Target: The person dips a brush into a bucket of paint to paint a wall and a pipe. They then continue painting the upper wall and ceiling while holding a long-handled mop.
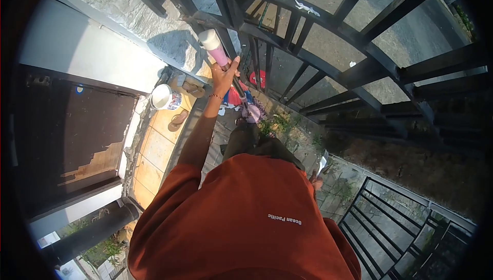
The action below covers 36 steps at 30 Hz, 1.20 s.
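Your pink-handled paint roller with its pale cylindrical sleeve (214, 47) sits up against the black metal railing of vertical bars (287, 28), the sleeve end just off one upright bar and above the grey concrete ledge (149, 20). One hand (224, 74), reaching up on a bare arm from your rust-orange shirt (246, 223), is curled round the roller's handle just below the sleeve, thumb raised beside it, fingers wrapped tight rather than spread. Which hand that is I cannot say for sure from this angle; it reads as the left. No other hand shows.

Below the railing, near its foot, a white round paint bucket (165, 97) stands on the yellow tiled floor (154, 151), with a pair of tan sandals (178, 119) just beside it and a heap of red and blue cloth (236, 97) closer to the bars.

You look to be high above that floor. A loose grip could send the roller down among the things below, and stretching further toward the bars could upset your balance. Paint may also drip onto the tiles.
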Motion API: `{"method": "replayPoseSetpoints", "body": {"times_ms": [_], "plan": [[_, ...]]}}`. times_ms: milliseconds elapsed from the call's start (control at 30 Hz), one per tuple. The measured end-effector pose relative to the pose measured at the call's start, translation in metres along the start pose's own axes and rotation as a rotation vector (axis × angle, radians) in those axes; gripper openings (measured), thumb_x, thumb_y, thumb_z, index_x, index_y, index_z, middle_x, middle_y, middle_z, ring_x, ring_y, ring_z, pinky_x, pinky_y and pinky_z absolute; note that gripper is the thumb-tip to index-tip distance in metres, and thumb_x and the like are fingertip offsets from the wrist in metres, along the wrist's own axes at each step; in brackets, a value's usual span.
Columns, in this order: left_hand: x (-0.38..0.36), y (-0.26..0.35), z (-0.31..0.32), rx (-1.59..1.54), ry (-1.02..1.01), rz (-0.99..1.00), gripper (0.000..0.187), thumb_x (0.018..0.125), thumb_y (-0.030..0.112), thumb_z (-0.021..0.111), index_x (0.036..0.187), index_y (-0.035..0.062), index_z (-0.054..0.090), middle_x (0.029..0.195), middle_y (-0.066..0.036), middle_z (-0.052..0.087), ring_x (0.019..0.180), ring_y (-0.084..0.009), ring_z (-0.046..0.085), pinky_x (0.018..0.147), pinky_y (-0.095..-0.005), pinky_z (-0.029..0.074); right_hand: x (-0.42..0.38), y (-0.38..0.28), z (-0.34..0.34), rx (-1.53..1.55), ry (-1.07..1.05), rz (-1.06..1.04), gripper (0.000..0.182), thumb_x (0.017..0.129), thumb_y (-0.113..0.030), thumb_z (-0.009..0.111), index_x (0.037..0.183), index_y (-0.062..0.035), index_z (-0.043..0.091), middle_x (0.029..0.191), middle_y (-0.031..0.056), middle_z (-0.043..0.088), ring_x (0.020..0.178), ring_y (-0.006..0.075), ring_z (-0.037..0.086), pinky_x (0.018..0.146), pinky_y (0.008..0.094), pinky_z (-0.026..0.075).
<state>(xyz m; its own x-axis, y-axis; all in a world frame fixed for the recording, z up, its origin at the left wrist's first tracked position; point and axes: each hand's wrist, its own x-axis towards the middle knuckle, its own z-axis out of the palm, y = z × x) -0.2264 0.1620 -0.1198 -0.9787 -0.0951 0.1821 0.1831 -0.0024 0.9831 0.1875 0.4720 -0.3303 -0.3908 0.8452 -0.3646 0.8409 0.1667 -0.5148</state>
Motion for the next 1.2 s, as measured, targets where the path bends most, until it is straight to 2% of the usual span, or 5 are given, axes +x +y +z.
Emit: {"method": "replayPoseSetpoints", "body": {"times_ms": [333,600,733,1000,1200], "plan": [[-0.013,0.049,-0.019,-0.230,0.173,-0.030,0.032,0.088,0.013,0.061,0.066,0.0116,0.038,0.049,0.002,0.041,0.038,-0.0071,0.037,0.038,-0.0235,0.034,0.033,-0.022,0.016,-0.024,0.186,-0.086,0.051,0.081,-0.042,0.065,0.080,0.0094,0.060,0.070,0.0221,0.062,0.067,0.0393,0.059,0.065,0.0453,0.044],[-0.031,0.029,-0.020,-0.075,0.151,0.025,0.031,0.086,0.008,0.062,0.063,0.0080,0.041,0.050,0.000,0.047,0.040,-0.0063,0.043,0.036,-0.0223,0.032,0.033,-0.037,0.007,0.185,-0.007,-0.116,0.042,0.082,-0.037,0.065,0.084,0.0049,0.064,0.066,0.0143,0.061,0.059,0.0224,0.053,0.060,0.0391,0.043],[-0.030,0.025,-0.022,-0.158,0.196,0.077,0.028,0.085,0.007,0.062,0.065,0.0061,0.042,0.051,-0.001,0.048,0.040,-0.0068,0.044,0.036,-0.0227,0.033,0.013,-0.044,-0.005,0.148,0.088,-0.170,0.039,0.083,-0.034,0.065,0.086,0.0047,0.065,0.066,0.0144,0.061,0.061,0.0223,0.054,0.061,0.0390,0.044],[-0.014,0.019,-0.013,-0.212,0.234,0.086,0.025,0.084,0.010,0.064,0.068,0.0041,0.047,0.052,0.000,0.048,0.040,-0.0072,0.044,0.036,-0.0223,0.033,0.010,-0.011,-0.018,-0.182,-0.058,-0.049,0.058,0.083,-0.049,0.055,0.087,0.0084,0.063,0.078,0.0279,0.062,0.075,0.0430,0.061,0.069,0.0499,0.043],[0.007,-0.010,0.020,-0.074,0.222,0.070,0.024,0.084,0.008,0.065,0.071,0.0069,0.044,0.052,0.000,0.045,0.040,-0.0063,0.041,0.037,-0.0227,0.032,0.011,-0.034,-0.031,-0.059,0.002,-0.033,0.059,0.084,-0.048,0.056,0.084,0.0108,0.061,0.069,0.0257,0.059,0.064,0.0367,0.058,0.063,0.0471,0.042]]}}
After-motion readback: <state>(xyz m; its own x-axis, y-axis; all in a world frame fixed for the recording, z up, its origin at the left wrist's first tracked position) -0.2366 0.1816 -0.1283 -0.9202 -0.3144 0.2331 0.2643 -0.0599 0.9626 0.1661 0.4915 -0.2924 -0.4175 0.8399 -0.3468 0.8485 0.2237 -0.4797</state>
